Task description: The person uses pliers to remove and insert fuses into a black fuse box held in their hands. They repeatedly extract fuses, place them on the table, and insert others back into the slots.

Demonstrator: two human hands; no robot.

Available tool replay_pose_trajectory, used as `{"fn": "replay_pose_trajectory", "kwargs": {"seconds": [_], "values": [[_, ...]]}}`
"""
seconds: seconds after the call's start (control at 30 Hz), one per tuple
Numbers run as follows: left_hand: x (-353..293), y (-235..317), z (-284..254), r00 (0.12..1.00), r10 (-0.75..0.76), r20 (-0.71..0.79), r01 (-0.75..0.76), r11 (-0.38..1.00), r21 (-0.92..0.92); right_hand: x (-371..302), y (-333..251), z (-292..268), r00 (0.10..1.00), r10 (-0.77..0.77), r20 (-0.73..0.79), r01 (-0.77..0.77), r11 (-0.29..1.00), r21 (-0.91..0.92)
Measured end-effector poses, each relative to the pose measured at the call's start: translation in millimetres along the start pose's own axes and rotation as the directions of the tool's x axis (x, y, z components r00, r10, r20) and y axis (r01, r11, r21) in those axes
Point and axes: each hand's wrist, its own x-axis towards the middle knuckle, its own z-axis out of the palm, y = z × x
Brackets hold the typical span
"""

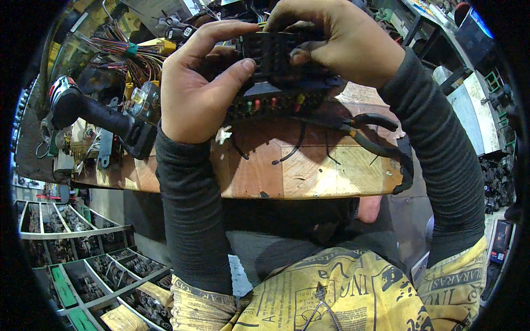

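A black slotted plastic block [269, 53], which looks like part of a fuse box, is held between my two hands at the far side of the workbench. My left hand [200, 88] grips its left side, thumb on the near face and fingers behind. My right hand [345, 41] closes round its right side with bent fingers, some of them hidden. Directly under the block lies a wider black housing [326, 88] with small red, green and yellow pieces along its front. Pliers with black and orange handles [371, 142] rest near my right forearm.
The wooden bench top [309, 176] carries short black wire scraps. On the left lie a black hand-held tool [105, 118], a bundle of coloured wires [130, 52] and loose parts. Divided bins of small parts [105, 276] stand lower left. Another bench [477, 110] is at right.
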Motion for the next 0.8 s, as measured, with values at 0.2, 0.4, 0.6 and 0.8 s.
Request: {"fn": "replay_pose_trajectory", "kwargs": {"seconds": [0.2,0.4,0.6,0.8], "values": [[-1,7,1,0.993,-0.116,-0.010,0.115,0.991,-0.073,-3,17,1,0.999,-0.033,0.026,0.026,0.975,0.222],[-1,4,2,0.996,-0.081,-0.029,0.079,0.996,-0.050,-67,6,-2,0.958,-0.100,-0.268,0.104,0.995,0.002],[-2,4,3,0.997,-0.070,-0.040,0.070,0.998,-0.007,-138,-21,11,0.992,-0.090,-0.090,0.026,0.835,-0.549],[-1,10,1,0.987,-0.160,-0.001,0.160,0.987,-0.008,-149,-5,13,0.999,-0.021,-0.035,-0.001,0.845,-0.535]]}}
